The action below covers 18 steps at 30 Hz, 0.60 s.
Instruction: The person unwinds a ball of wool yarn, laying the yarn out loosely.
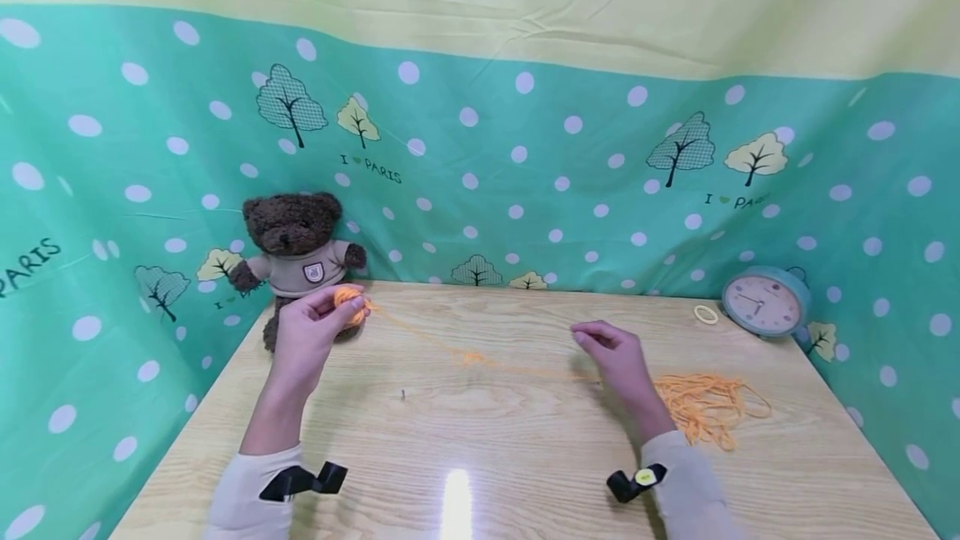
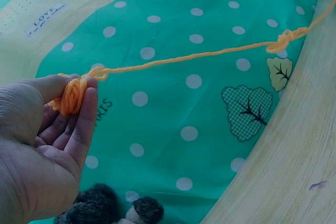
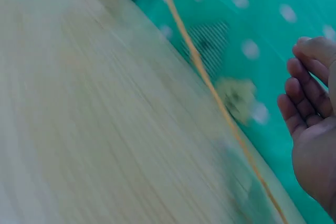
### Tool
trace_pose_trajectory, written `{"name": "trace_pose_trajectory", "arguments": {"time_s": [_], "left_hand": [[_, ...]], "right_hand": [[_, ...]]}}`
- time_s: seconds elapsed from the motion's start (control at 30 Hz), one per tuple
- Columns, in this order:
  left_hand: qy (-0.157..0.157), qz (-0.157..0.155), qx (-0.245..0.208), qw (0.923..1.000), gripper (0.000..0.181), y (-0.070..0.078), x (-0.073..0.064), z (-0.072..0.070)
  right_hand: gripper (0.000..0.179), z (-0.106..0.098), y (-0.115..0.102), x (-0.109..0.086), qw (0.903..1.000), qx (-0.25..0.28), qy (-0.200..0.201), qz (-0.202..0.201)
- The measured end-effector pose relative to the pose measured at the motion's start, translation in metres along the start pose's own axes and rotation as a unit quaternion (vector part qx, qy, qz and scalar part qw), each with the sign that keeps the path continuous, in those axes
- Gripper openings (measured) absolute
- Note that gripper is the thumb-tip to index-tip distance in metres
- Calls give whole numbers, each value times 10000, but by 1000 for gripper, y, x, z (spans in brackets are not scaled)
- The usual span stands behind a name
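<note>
My left hand (image 1: 306, 330) pinches a small wound ball of orange yarn (image 2: 73, 97) between thumb and fingers, raised in front of the teddy bear. From the ball a yarn strand (image 2: 181, 57) stretches off to the right, with a loose tangle (image 1: 472, 357) partway along it. Over the right half of the table is my right hand (image 1: 617, 357), its fingers loosely bent and nothing between them. In the right wrist view the strand runs past this hand (image 3: 315, 93), apart from the fingers. A loose heap of orange yarn (image 1: 705, 407) lies beside the right forearm.
A brown teddy bear (image 1: 288, 227) in a grey shirt sits at the back left. At the back right stand a teal alarm clock (image 1: 763, 302) and a pale ring (image 1: 705, 314). A small dark bit (image 1: 402, 395) lies on the table (image 1: 375, 473). Polka-dot cloth (image 1: 480, 173) hangs behind.
</note>
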<state>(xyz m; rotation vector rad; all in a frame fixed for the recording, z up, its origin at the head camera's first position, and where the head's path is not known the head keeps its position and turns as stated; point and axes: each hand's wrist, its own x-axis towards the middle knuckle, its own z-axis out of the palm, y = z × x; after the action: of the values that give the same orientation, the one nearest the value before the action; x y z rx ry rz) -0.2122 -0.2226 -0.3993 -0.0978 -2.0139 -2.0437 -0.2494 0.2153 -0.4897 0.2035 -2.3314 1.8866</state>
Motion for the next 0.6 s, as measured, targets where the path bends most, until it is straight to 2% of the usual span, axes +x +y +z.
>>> {"name": "trace_pose_trajectory", "arguments": {"time_s": [0.13,0.27,0.4,0.6], "left_hand": [[-28,27,15,10000,21,0,0,0],[-46,20,-31,10000,32,0,0,0],[-56,0,-71,10000,41,0,-1,2],[-29,33,-76,10000,34,0,-1,2]], "right_hand": [[25,36,-7,-1,9981,278,-531,-129],[22,60,-4,-1,9951,360,-898,-207],[20,70,7,0,9939,284,-1064,-47],[18,75,19,-1,9923,133,-1231,19]]}}
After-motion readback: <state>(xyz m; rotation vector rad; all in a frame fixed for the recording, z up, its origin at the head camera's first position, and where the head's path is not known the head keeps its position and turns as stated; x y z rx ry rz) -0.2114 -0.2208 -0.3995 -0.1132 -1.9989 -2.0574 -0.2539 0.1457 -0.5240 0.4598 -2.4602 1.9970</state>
